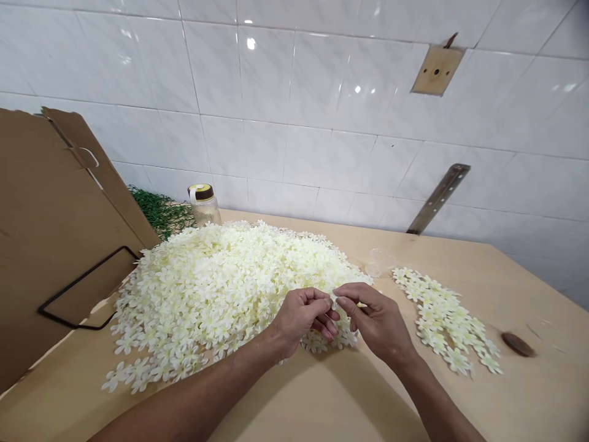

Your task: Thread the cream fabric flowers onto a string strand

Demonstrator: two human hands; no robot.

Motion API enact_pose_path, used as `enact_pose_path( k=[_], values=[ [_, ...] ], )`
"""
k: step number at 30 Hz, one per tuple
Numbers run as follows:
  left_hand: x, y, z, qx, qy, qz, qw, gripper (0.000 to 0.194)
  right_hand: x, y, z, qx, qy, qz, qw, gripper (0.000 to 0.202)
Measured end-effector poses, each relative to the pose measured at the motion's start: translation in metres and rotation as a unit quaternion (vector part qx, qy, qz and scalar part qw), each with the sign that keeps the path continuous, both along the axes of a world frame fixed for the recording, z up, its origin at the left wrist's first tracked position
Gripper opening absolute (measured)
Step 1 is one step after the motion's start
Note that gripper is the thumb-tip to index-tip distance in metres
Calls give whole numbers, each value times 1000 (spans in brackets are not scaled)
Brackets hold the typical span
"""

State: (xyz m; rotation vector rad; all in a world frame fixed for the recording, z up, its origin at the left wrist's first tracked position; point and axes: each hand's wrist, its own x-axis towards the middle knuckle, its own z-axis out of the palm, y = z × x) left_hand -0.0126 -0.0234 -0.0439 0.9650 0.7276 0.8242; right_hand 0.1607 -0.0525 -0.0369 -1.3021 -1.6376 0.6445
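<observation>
My left hand and my right hand meet fingertip to fingertip, at the front right edge of a big heap of artificial flowers. Between the pinched fingers shows a small whitish artificial flower, mostly covered by the fingertips. Both hands are closed on it, thumbs against forefingers. The heaped blossoms are cream white with pale yellow centres. Off to the right of my right hand lies a smaller flat spread of the same flowers.
A cardboard box with a black wire frame stands at the left. Behind the heap are green netting and a lidded bottle. A clear plastic piece, a brown oval object and a metal bracket are at the right.
</observation>
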Motion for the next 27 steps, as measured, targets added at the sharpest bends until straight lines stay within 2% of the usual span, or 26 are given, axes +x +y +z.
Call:
enact_pose_path(
  k=[5,9,14,18,24,27],
  values=[
    [-1,-2,2,24,9,13,1000,23,1,2,2,-111,83,-27,990,30],
    [-1,-3,2,37,7,2,999,23,5,3,5,-176,217,49,959,40],
    [-1,-4,3,53,2,-11,999,26,12,3,7,-261,244,125,925,39],
    [-1,-4,4,50,-2,-7,999,26,18,6,4,-274,246,119,922,35],
    [-2,-2,3,36,-4,6,999,23,22,8,4,-238,283,67,927,33],
    [-1,-2,2,31,-6,7,999,23,23,10,3,-239,286,67,926,34]
  ],
)
